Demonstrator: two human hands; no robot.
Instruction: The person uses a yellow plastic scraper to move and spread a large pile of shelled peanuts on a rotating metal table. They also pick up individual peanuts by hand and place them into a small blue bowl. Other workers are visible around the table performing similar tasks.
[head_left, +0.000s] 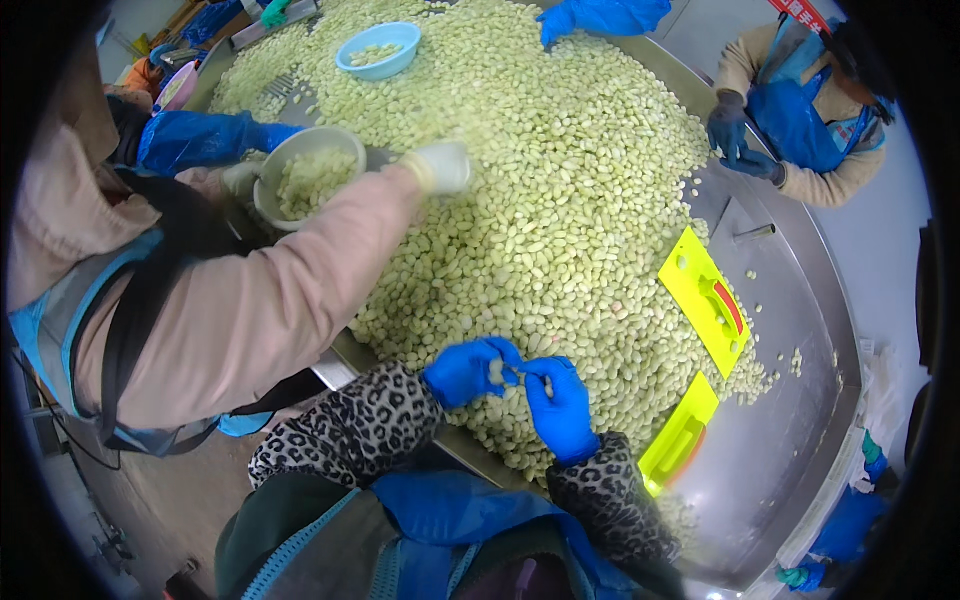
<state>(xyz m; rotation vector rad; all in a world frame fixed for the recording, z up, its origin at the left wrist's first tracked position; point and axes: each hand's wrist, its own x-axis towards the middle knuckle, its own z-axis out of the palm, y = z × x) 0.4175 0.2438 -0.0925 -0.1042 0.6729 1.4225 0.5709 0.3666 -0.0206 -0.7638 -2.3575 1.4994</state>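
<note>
Above the near edge of a heap of pale green, grape-like oval fruits (555, 247), my two blue-gloved hands meet. My left hand (466, 373) has its fingers curled around a pale green fruit (496, 370). Its fingertips nearly touch those of my right hand (559, 409), which are bent in a pinch. Another pale fruit (549, 389) shows between the right thumb and fingers. The fingers partly hide what they hold. Both my sleeves have a leopard print.
The heap lies on a rimmed metal table (787, 300). Two yellow plastic floats, one (705, 304) farther and one (679, 435) nearer, lie right. At left a co-worker's white-gloved hand (442, 166) reaches across beside a pale bowl (311, 176). A blue basin (379, 51) and other workers stand beyond.
</note>
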